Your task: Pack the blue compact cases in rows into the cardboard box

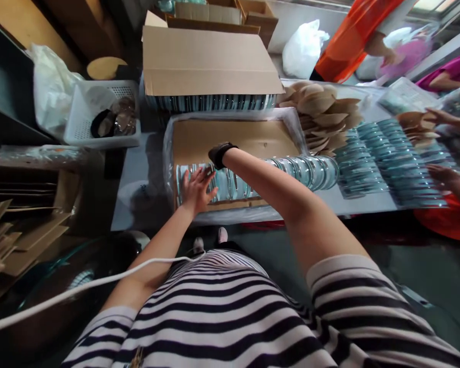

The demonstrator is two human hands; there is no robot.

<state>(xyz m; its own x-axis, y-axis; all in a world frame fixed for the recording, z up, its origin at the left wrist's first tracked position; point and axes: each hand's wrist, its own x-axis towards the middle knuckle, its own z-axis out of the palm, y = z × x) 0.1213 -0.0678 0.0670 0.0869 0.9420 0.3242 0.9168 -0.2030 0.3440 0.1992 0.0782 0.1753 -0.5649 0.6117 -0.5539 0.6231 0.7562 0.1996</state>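
A shallow cardboard tray (233, 134) lined with clear plastic stands on the table in front of me. A row of round clear discs (306, 171) stands on edge along its near side. My left hand (197, 188) lies flat with fingers spread against the left end of that row. My right arm reaches across over the row, and a black band circles my right wrist (222, 153). The right hand itself is bent down behind the wrist and hidden.
A large cardboard box (210, 61) with more discs under its flap sits behind the tray. A white basket (103, 115) is at left, brown round pieces (322, 112) and rows of teal-rimmed discs (391, 158) at right. Other people's hands (446, 176) work there. Cardboard scraps (7, 235) lie at left.
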